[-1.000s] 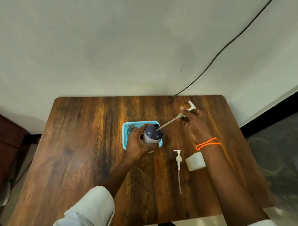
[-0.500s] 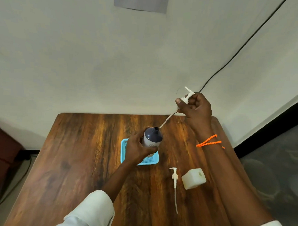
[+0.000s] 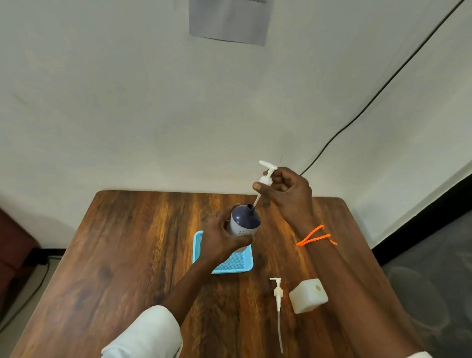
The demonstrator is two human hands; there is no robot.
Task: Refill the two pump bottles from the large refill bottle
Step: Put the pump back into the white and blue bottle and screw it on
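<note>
While the left hand (image 3: 221, 239) grips the pump bottle (image 3: 243, 222) above the blue tray (image 3: 242, 265), the right hand (image 3: 285, 190) pinches a pump head (image 3: 267, 177), its tube tip just at the bottle neck. If the bottle tilts, the tube may miss or drip on the tabletop (image 3: 134, 242). A second pump (image 3: 278, 297) lies beside a white cube bottle (image 3: 308, 297).

Left half of the table (image 3: 123, 255) is bare wood, open approach from left and near edge. Centre blocked: left hand (image 3: 221, 243) grips the pump bottle (image 3: 243, 222) over the blue tray (image 3: 225, 267). Right forearm crosses the right side. Loose pump (image 3: 278, 297) and white square bottle (image 3: 308, 295) lie just beside each other near-right, narrow gap between. Far edge runs against the wall; cable (image 3: 368, 103) on it, far right.
</note>
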